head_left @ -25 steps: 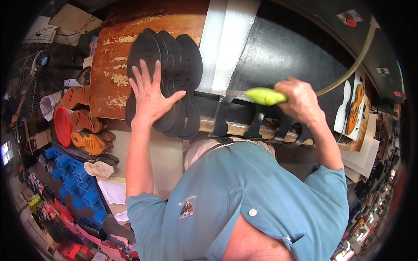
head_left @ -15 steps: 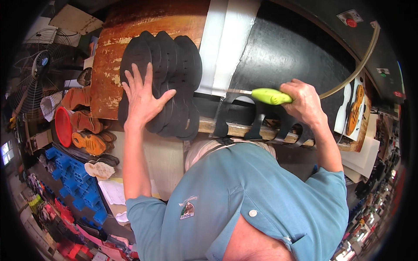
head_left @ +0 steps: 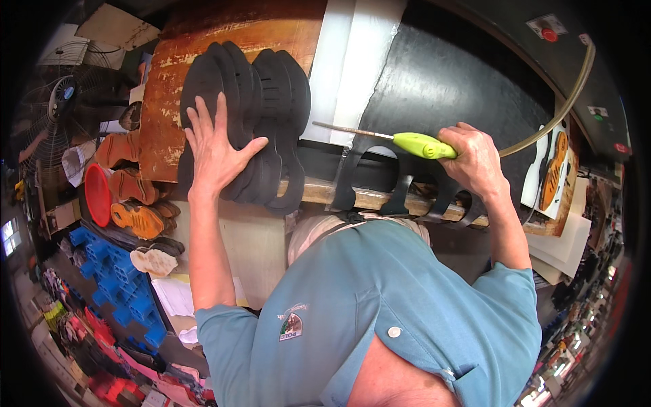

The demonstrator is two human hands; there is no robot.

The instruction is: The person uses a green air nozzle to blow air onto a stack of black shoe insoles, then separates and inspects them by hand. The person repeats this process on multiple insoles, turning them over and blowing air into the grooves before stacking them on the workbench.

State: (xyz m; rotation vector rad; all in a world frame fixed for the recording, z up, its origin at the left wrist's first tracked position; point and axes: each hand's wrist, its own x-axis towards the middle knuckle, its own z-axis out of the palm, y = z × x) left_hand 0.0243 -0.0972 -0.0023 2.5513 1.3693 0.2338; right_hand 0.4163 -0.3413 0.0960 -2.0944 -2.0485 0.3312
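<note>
My left hand (head_left: 218, 152) lies with fingers and thumb spread on an overlapping row of black sole-shaped pieces (head_left: 285, 115). Several of them fan out to its right. In my right hand (head_left: 476, 159), fingers are wrapped round the bright green handle of a tool (head_left: 422, 145). A long thin metal shaft runs from it to the left, its tip in the air beside the soles. A clear yellowish hose (head_left: 564, 102) passes behind my right wrist; whether it joins the tool is hidden. Below the shaft lies a black sheet (head_left: 447, 88) with curved cut-outs along its near edge.
A worn brown board (head_left: 163, 122) lies under the soles, beside a white strip (head_left: 339, 74). At left are orange-brown soles (head_left: 135, 220), a red round container (head_left: 98, 195), blue plastic blocks (head_left: 129, 292) and a fan (head_left: 64, 91). A red button (head_left: 548, 34) is at upper right.
The black soles have shifted slightly left and spread differently under my left hand, which moved with them. The tool's shaft now points further left and shows more of its length.
</note>
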